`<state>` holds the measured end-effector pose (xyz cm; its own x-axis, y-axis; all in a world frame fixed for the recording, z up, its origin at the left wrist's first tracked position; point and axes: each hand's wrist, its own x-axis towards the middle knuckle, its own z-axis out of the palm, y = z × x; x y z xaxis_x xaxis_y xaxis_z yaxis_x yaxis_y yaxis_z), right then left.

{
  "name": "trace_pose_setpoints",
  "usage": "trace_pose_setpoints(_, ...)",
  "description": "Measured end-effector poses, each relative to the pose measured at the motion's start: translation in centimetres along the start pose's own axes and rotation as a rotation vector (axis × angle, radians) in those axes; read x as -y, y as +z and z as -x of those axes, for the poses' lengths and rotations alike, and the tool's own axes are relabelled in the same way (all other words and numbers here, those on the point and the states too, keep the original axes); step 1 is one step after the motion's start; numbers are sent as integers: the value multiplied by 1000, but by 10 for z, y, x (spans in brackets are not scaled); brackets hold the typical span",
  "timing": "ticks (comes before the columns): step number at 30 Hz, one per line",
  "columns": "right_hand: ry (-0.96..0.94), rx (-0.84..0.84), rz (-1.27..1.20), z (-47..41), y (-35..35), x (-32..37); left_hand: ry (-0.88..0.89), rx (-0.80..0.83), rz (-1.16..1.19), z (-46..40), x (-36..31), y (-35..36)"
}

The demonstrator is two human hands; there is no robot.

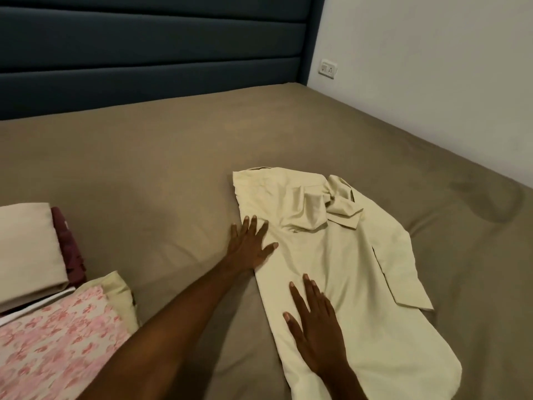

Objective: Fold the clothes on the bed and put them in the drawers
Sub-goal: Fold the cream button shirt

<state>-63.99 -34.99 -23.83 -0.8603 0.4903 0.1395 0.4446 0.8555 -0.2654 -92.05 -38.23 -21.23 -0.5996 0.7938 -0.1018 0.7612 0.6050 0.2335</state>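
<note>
A pale cream shirt [346, 255] lies partly folded on the olive-brown bed [173, 168], its collar bunched near the top and one sleeve sticking out to the right. My left hand [249, 245] lies flat with straight fingers on the shirt's left edge. My right hand [313, 321] presses flat on the lower part of the shirt, fingers pointing away from me.
At the left edge sits a stack of folded clothes: a beige piece [27, 249], a maroon piece [69, 249] and a pink floral piece [54, 342]. A dark blue padded headboard [144, 47] stands behind. A white wall with a socket [328, 69] borders the bed's right side.
</note>
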Motion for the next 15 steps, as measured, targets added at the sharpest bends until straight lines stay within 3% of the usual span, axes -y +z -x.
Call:
trace_pose_setpoints(8, 20, -34, -35, -8, 11, -5, -143, -30, 13, -120, 47, -21)
trace_pose_setpoints(11, 32, -27, -63, -4, 11, -4, -184, -93, -66, -124, 28, -18)
trace_pose_setpoints(15, 12, -20, -97, -4, 4, -2, -164, -136, 16, -93, -11, -11)
